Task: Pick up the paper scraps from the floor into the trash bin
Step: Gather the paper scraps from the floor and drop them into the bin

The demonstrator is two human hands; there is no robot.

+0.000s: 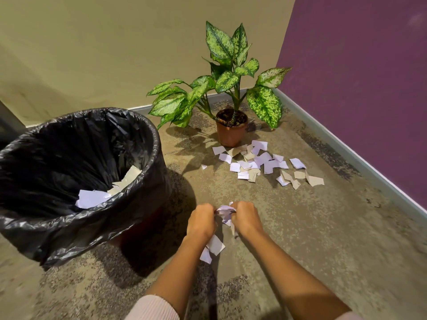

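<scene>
A person's left hand [201, 219] and right hand [246, 217] clutch a bunch of paper scraps [225, 214] above a speckled floor [323, 227], beside a black-lined trash bin [129, 204]; more scraps [258, 161] lie before a potted plant [231, 130]

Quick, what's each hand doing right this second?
Left hand: closed on the paper scraps.
Right hand: closed on the same scraps, which are bunched between both hands; a few hang below.
</scene>
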